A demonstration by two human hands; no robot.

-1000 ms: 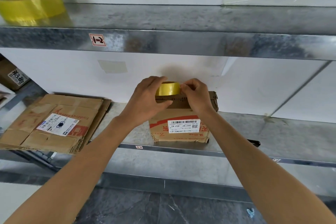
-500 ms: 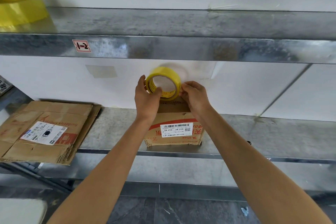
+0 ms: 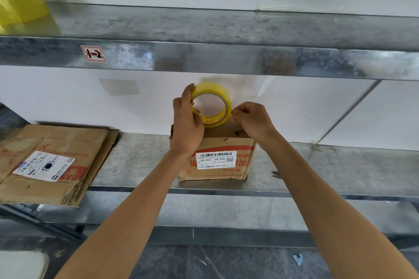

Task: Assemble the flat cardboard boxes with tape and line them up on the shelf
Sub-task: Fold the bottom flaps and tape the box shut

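A small assembled cardboard box (image 3: 215, 161) with a white barcode label stands on the middle metal shelf (image 3: 317, 170). Just above its top I hold a yellow tape roll (image 3: 214, 103) upright, its hole facing me. My left hand (image 3: 187, 120) grips the roll's left side, thumb inside the core. My right hand (image 3: 251, 120) pinches at the roll's right edge with thumb and forefinger, where the tape end would be; the tape end itself is too thin to see. A stack of flat cardboard boxes (image 3: 52, 163) lies on the same shelf at the left.
A second yellow tape roll (image 3: 20, 7) sits on the upper shelf (image 3: 226, 56) at far left, above a "1-2" tag (image 3: 94, 54). A white wall backs the shelves. A dark small object (image 3: 275, 174) lies right of the box. Grey floor lies below.
The roll has risen from lying flat on the box top to standing upright above it. My right hand has shifted from the box top to pinching the roll's right edge.
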